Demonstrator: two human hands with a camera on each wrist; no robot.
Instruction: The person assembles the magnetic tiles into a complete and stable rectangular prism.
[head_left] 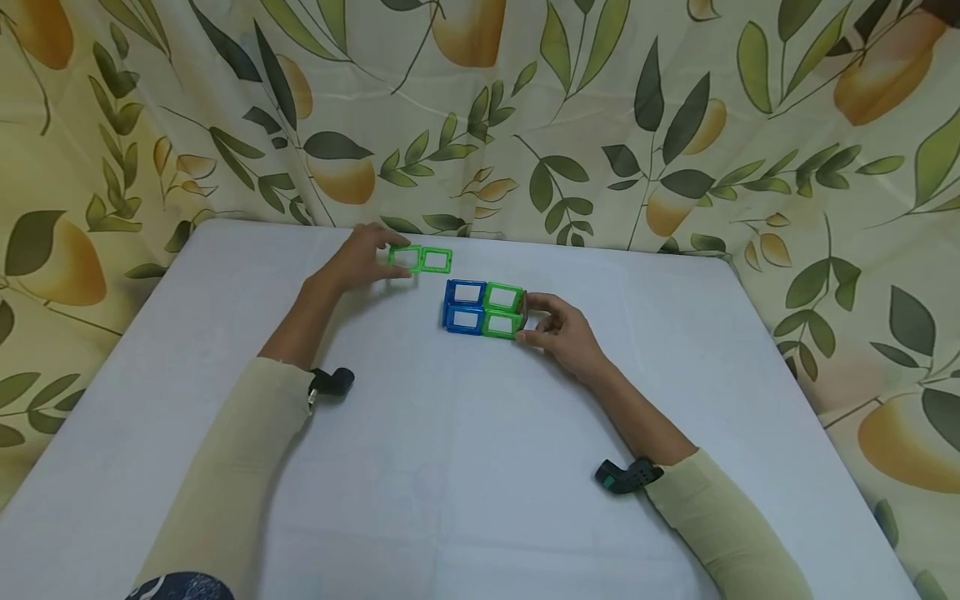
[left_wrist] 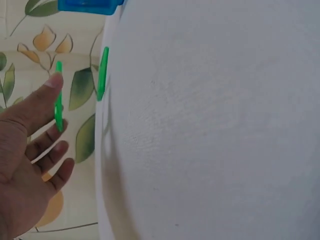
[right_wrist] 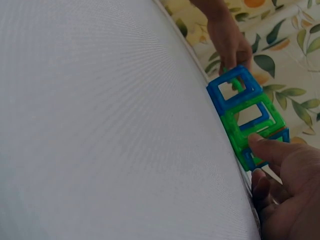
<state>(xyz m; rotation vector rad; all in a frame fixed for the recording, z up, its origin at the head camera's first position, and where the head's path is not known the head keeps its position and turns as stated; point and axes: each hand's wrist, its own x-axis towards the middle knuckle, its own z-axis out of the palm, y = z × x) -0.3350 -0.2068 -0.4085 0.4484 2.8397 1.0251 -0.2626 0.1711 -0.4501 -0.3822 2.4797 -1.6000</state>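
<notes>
My left hand is at the table's far side, pinching a green square magnetic tile by its edges between thumb and fingers. A second green square tile is close to it on the table side; in the head view this second tile appears right beside the held one. My right hand grips the right end of a box-like structure of blue and green magnetic tiles. Its thumb lies on a green tile in the right wrist view. The structure's underside is hidden.
A white cloth covers the table, whose far edge runs just behind the tiles. Behind it hangs a fruit-and-leaf patterned curtain. Black wrist devices sit at both sleeve cuffs.
</notes>
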